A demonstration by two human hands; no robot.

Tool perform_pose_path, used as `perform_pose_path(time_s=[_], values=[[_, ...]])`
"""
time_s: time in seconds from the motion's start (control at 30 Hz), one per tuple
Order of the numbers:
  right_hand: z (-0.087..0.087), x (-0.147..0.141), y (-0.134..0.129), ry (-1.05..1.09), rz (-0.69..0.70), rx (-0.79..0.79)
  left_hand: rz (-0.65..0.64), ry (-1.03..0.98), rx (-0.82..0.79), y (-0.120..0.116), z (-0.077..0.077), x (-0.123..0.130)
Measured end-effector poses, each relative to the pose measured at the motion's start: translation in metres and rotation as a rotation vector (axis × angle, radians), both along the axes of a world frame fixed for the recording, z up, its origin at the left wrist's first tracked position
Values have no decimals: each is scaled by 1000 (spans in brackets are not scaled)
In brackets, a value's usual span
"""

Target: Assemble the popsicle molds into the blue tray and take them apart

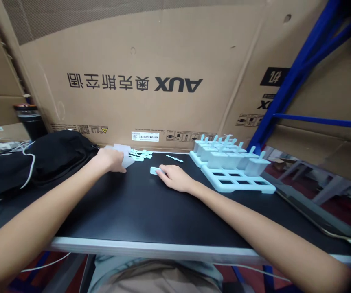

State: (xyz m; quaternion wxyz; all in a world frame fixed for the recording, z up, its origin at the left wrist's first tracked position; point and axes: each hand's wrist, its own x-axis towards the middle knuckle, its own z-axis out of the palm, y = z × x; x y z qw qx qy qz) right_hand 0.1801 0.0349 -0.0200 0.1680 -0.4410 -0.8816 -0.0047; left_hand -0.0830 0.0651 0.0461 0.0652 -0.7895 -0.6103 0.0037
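Note:
My left hand (111, 159) is at the left of the table, its fingers curled onto a translucent popsicle mould cup (128, 162). Another pale cup (122, 149) lies just behind it, partly covered by the hand. Between the thumb and fingers of my right hand (175, 177) is a light blue popsicle stick lid (154, 171), held low over the black table. Several more blue stick lids (140, 155) lie in a pile beyond my hands, and a single stick lid (174, 158) lies apart from them.
At the right stands a blue mould rack (239, 188) with open slots at its front. Several assembled popsicle moulds (224, 158) stand upright behind. A black cloth bag (62, 156), white cables (1, 149) and a dark bottle (30, 120) occupy the left. Cardboard (132, 106) walls the back.

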Motion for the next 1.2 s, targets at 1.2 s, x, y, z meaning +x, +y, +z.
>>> perform_pose_path(time_s=[1.2], values=[[0,15,-2,860,250,-634,-838,-733,263,-17,-61,68]])
